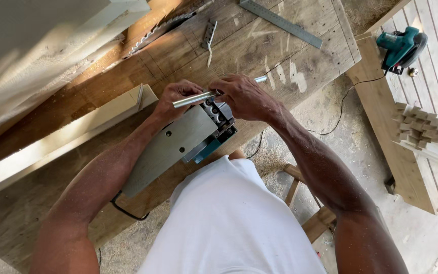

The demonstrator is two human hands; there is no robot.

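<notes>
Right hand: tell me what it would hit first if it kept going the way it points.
The right hand points toward the left hand along the metal rod that both grip above the upturned power tool. It would likely meet the left hand's fingers first, though depth is unclear.

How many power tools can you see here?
2: a planer upside down on the bench under both hands, and a teal circular saw at the far right. Others may be hidden.

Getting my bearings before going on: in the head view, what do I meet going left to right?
Pale board → grey power planer → left hand → metal rod → right hand → steel ruler → teal circular saw → stack of cut wood pieces.
</notes>
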